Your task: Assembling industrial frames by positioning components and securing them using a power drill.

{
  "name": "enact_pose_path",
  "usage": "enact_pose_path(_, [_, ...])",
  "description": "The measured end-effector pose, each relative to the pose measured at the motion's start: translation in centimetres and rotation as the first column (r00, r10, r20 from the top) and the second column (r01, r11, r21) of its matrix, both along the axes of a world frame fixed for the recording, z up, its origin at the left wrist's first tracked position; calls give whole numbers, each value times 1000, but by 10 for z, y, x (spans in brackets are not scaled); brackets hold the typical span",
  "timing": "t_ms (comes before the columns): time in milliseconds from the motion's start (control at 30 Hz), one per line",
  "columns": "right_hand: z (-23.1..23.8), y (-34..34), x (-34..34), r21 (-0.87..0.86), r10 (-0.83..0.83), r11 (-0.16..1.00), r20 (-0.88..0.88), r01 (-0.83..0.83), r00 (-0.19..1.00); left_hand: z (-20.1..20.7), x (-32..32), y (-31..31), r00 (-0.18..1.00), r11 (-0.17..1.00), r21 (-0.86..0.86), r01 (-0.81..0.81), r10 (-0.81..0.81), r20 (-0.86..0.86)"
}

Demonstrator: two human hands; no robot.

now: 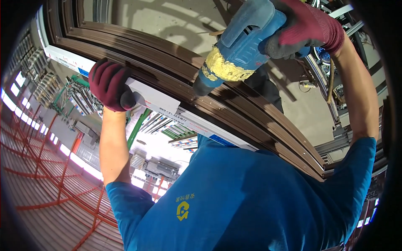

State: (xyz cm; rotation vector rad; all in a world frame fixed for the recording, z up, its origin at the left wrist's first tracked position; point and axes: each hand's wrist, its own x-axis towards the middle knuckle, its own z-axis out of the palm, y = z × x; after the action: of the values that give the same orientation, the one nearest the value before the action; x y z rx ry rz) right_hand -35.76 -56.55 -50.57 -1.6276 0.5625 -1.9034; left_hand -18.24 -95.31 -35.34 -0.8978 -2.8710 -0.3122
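My right hand [301, 29], in a maroon glove with dark fingertips, grips a blue power drill [251, 46]. Yellow tape, ragged at its edges, wraps the drill's front part. Its dark chuck points down at a long brown metal frame [163, 69]; whether the bit touches the metal is hidden. My left hand [109, 83], gloved alike, is closed over the frame's near edge, which is covered in white printed film [201, 125]. Beside its thumb, a white flap or strip [155, 98] overlaps that edge.
Grey floor [180, 37] with shadows shows through the frame's opening. Racks of long profiles [83, 96] stand at the left. A green bar [138, 129] rises below my left hand. Metal bars and cables [322, 54] lie by my right forearm.
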Motion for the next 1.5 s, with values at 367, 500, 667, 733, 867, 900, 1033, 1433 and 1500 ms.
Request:
enact_pose_path(367, [7, 7, -33, 159, 77, 985, -60, -67, 995, 6, -3, -6, 1000, 1000, -9, -13, 13, 22])
enact_pose_path(500, [5, 98, -14, 905, -442, 332, 398, -265, 804, 16, 5, -8, 996, 998, -31, -56, 58, 62])
enact_pose_path(667, [-22, 102, 13, 531, -476, 653, 842, -540, 253, 1, 7, -12, 999, 999, 35, -22, 21, 42])
enact_pose_path(733, [-50, 87, 16, 500, -528, 741, 846, -447, 72, 1, 16, -15, 1000, 998, 55, -27, 26, 14])
enact_pose_path(867, [-128, 43, -17, 514, -550, 801, 834, -308, -40, 0, 10, -10, 1000, 998, 67, -19, 19, 13])
enact_pose_path(900, [-140, 28, -32, 525, -560, 804, 826, -279, -58, 2, 10, -9, 1000, 998, 51, -21, 20, 17])
enact_pose_path(1033, [-196, -38, -79, 487, -503, 856, 862, -173, -66, 4, 10, -7, 999, 997, 62, -40, 41, -11])
enact_pose_path(1433, [-145, -91, -57, 863, -738, 433, 505, -260, 447, 2, 21, -24, 992, 987, 161, -13, 32, -120])
enact_pose_path(1500, [-224, 61, -116, 929, -754, 39, 269, -367, 600, -25, 0, -14, 970, 971, 226, 74, -18, -241])
